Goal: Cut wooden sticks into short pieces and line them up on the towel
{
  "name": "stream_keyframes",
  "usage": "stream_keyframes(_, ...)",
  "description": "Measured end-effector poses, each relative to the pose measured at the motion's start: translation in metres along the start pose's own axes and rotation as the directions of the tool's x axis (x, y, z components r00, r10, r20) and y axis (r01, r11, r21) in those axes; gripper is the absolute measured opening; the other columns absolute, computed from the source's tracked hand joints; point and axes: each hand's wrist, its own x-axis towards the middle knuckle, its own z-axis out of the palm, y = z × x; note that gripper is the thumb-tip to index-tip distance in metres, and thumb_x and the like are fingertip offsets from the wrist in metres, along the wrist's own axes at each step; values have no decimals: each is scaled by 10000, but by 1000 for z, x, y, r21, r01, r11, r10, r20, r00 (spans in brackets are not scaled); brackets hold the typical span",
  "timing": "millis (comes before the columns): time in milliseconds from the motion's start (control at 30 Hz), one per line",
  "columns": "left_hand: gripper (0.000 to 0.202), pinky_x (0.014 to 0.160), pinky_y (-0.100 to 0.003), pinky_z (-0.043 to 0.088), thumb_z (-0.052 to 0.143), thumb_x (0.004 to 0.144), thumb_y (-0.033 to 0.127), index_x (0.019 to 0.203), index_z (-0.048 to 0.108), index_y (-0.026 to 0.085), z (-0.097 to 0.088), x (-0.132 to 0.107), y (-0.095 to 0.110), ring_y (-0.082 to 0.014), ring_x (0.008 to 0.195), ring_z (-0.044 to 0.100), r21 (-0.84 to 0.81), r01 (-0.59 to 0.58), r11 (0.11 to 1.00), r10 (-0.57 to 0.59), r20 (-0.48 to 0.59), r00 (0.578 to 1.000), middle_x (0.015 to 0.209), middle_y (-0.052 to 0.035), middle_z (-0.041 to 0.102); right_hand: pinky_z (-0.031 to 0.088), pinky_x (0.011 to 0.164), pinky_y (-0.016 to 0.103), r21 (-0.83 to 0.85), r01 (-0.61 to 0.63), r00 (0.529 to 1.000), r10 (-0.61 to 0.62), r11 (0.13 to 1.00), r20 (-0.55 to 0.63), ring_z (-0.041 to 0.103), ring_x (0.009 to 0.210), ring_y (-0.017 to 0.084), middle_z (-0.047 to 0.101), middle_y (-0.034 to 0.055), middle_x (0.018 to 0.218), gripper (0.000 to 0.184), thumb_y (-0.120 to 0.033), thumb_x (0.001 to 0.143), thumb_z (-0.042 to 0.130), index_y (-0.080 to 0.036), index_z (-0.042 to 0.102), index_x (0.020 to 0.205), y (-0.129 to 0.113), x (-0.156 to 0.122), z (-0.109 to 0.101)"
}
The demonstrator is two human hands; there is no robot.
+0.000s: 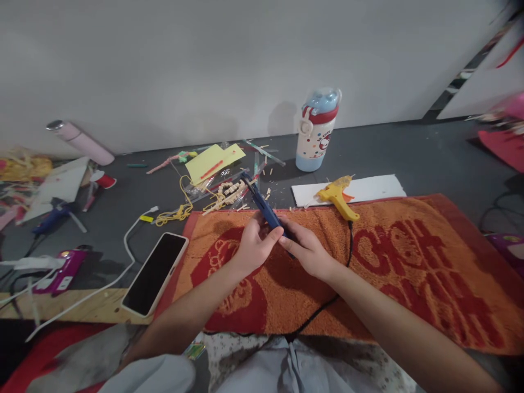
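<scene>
Both my hands hold a long dark blue stapler-like tool above the orange towel. Its narrow far end points up and left toward loose small sticks, and its exact kind is not clear. My left hand is closed on its left side, thumb on top. From the right, my right hand wraps its near end, the two thumbs almost meeting. To the right, a yellow glue gun lies partly on a white foam strip, its black cord running down the towel.
A white and blue bottle stands behind the towel. On the left are a phone, a white cable, yellow string, yellow paper, a blue glue gun, a purple power strip and a pink flask.
</scene>
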Motion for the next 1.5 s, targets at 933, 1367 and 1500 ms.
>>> stream_keyframes(933,320,788,-334,484,631,811,330,1101,570,208,-29,2,21,-192,846,618,590,-205,781,194,82,978,957,-63,645,448,978,441,-86,-72,997,73,994,7,605,1091,272,663,102,1179,413,-417,890,513,-175,534,1224,-5,3,-11)
stream_keyframes(1367,195,816,-314,510,401,929,213,1016,569,167,-68,22,13,-191,922,638,952,-288,106,630,160,760,939,-89,660,464,938,446,-291,-71,991,101,954,89,607,1073,289,661,119,1159,389,-398,896,484,-163,533,1201,-10,2,-15)
stream_keyframes(1500,182,764,-282,511,399,935,209,968,575,177,-69,21,12,-168,853,645,946,-290,143,638,136,758,879,-67,663,477,920,435,-284,-56,991,87,957,98,624,1027,282,664,128,1141,394,-391,898,475,-150,526,1205,-11,1,-14)
